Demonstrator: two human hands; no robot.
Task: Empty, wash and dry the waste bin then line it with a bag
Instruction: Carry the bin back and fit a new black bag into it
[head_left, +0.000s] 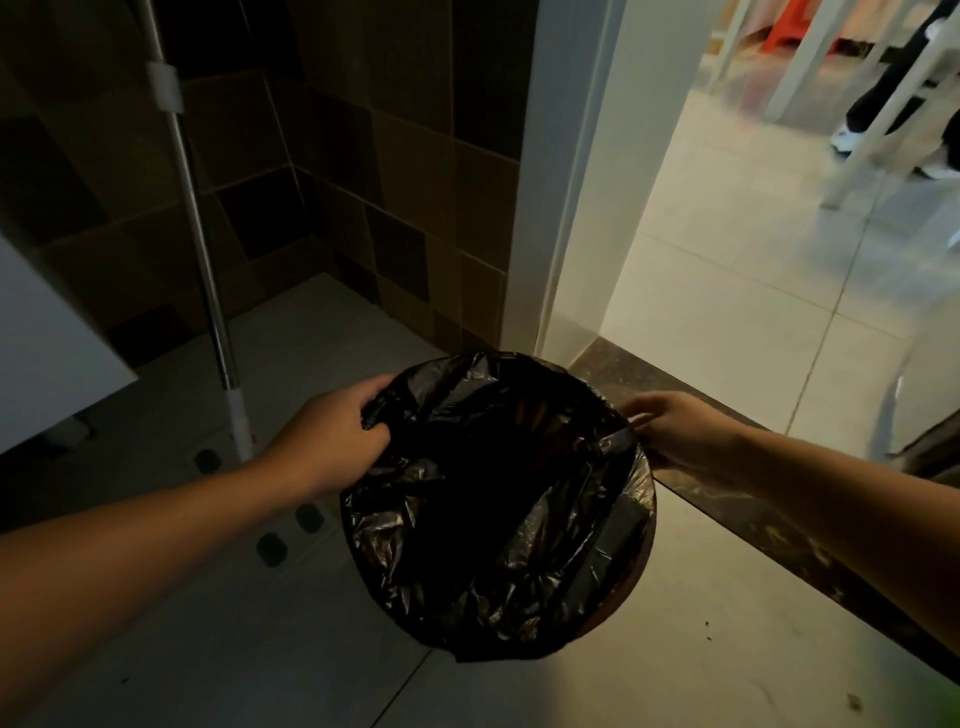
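Head view, looking down at a doorway where dim bathroom tiles meet a brighter floor. We see a round waste bin standing on the floor beside the dark stone threshold, its mouth draped with a black plastic bag. The left hand is clenched round a bunched fold of the bag at the far-left edge of the rim; the right hand pinches the film at the opposite edge, thumb and fingers closed on a thin, taut strip. We judge the bag to be light, limp and slippery, liable to tear if pulled hard at one point, so it is best taken in gathered handfuls at the rim, as both hands do here; the bin itself looks stiff and light enough to lift by its rim. Much is hidden: the bag covers nearly the whole bin, leaving only a sliver of brownish wall at the lower right, and the dark interior does not reveal whether any waste lies inside. We therefore cannot tell whether a bag is being removed or fitted. A metal pole leans against the tiled wall at the left, its lower end behind the left forearm; a person's legs appear at the upper right.
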